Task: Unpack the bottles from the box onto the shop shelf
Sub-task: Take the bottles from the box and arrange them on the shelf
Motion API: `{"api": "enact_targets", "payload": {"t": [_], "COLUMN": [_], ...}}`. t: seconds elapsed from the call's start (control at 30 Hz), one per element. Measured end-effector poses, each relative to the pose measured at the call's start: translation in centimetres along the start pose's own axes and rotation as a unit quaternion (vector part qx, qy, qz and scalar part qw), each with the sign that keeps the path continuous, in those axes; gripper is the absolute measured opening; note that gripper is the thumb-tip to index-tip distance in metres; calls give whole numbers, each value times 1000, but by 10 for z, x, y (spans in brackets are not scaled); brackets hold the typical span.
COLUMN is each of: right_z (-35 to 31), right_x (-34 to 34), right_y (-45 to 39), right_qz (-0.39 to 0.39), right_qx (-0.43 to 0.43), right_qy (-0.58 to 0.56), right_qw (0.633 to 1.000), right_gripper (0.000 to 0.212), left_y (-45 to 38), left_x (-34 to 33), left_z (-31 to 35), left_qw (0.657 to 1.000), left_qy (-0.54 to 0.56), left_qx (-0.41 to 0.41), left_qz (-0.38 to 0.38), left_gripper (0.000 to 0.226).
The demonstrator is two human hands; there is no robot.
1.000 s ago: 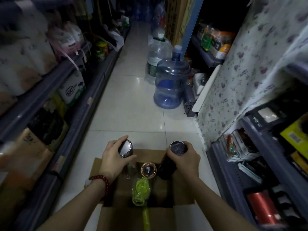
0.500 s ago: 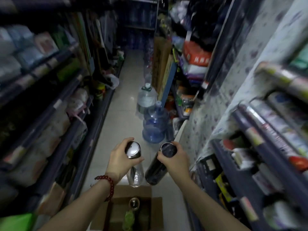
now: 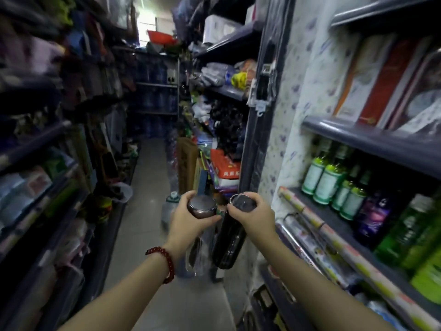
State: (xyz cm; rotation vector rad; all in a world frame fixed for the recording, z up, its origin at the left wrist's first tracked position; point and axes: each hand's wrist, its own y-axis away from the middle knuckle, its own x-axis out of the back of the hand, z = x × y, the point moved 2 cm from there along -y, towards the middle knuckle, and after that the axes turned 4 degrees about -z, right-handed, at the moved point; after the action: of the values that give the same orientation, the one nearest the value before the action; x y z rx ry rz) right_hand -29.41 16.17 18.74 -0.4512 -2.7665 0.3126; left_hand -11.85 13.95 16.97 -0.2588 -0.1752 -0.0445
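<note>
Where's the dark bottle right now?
Head view, low centre: the dark bottle hangs from the right hand, beside the clear bottle.

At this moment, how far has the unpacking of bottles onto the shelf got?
Done: two bottles are out of the box, which is not in view. In hand: the left hand grips a clear bottle by its metal cap, and the right hand holds a dark bottle by its top, both hanging over the aisle. Left: neither stands on the shelf yet.

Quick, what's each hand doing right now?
Left hand: closed around the lid of the clear bottle.
Right hand: closed around the top of the dark bottle.
</note>
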Motion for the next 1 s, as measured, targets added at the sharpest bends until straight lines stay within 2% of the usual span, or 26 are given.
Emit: {"api": "enact_targets", "payload": {"t": [0.13, 0.27, 0.4, 0.53, 0.73, 0.83, 0.9, 1.0], "right_z": [-32, -57, -76, -92, -126, -151, -170, -198], "right_x": [21, 52, 81, 115, 184, 226, 252, 289], "right_y": [-8, -7, 4, 20, 48, 63, 75, 95], "right_qz": [60, 107, 148, 190, 257, 295, 328, 371], "right_qx": [3, 3, -2, 4, 1, 11, 22, 42], "right_qy": [-2, -4, 0, -6, 22, 47, 61, 66], "right_qw": [998, 994, 989, 982, 966, 954, 942, 926], "right_gripper": [45, 31, 36, 34, 52, 42, 52, 66], "left_y": [-25, -40, -42, -38, -21, -8, 1, 12], "left_x": [-6, -23, -46, -75, -123, -150, -167, -192], "left_z": [32, 58, 84, 111, 165, 205, 232, 269], "left_qw": [998, 992, 982, 965, 934, 917, 906, 888], "left_qy": [25, 52, 90, 125, 173, 202, 224, 235], "left_qx": [-35, -61, -81, -99, -117, -140, -158, -183], "left_qz": [-37, -93, -143, -207, -291, -313, -322, -349], "left_gripper": [64, 56, 57, 48, 58, 53, 41, 46]}}
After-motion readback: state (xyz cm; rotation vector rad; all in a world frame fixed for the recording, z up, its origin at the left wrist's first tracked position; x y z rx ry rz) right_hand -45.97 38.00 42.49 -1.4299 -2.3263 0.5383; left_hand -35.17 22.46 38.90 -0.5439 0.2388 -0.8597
